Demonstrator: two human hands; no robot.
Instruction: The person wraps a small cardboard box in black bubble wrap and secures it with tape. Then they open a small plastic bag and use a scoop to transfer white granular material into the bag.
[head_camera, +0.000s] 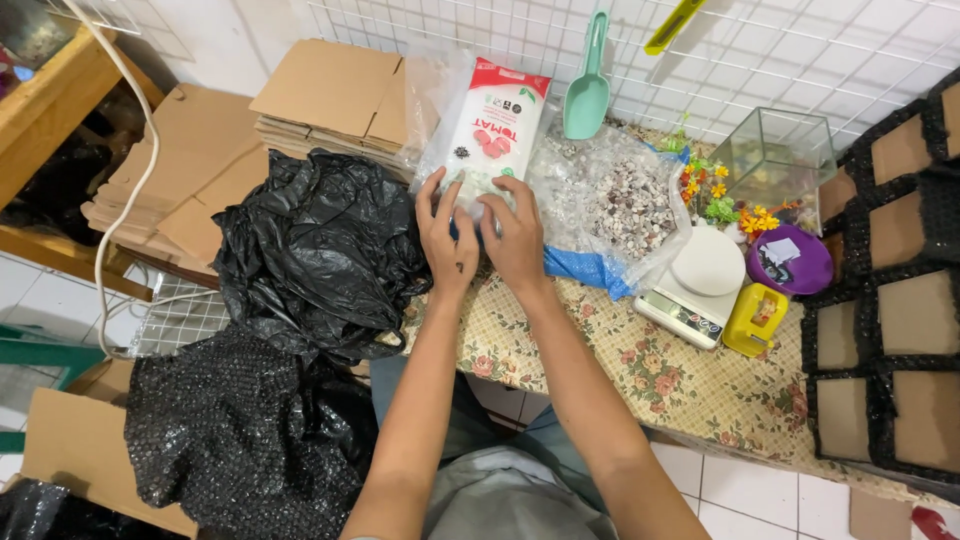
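A white pouch (487, 130) with a red top band and red fruit picture stands against the flattened cardboard boxes (335, 92); right of the pouch, a clear bag of pebbles (625, 205).

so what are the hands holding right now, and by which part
Both the left hand and the right hand grip the white-and-red pouch at its bottom edge, one at each side, as it lies on the floral tablecloth.

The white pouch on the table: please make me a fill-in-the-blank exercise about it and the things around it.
1. Both hands, left hand and right hand, rest on the white ____ with a red top.
2. The crumpled bag left of the hands is ____ in colour.
3. The scoop hanging on the wire grid is ____.

Missing words: pouch; black; green
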